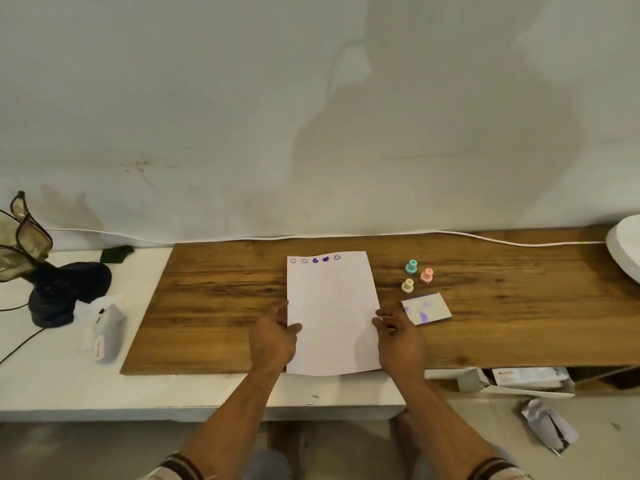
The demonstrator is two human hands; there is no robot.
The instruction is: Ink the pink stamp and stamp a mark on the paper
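A white sheet of paper [332, 313] lies upright on the wooden board [214, 299], with several purple stamp marks in a row along its far edge. The pink stamp [427, 275] stands right of the paper, between a teal stamp [411, 267] and a cream stamp [407, 286]. Just in front of them lies the ink pad [427, 309], white with purple smears. My left hand [275, 336] rests on the paper's left edge, fingers spread. My right hand [398, 332] touches the paper's right edge, next to the ink pad. Neither hand holds a stamp.
A white table [69, 382] carries the board. At the left stand a dark lamp-like object with glasses [38, 258] and a small white packet [104, 332]. A white cable [485, 239] runs along the wall. A white round object [627, 247] sits far right. Boxes lie lower right.
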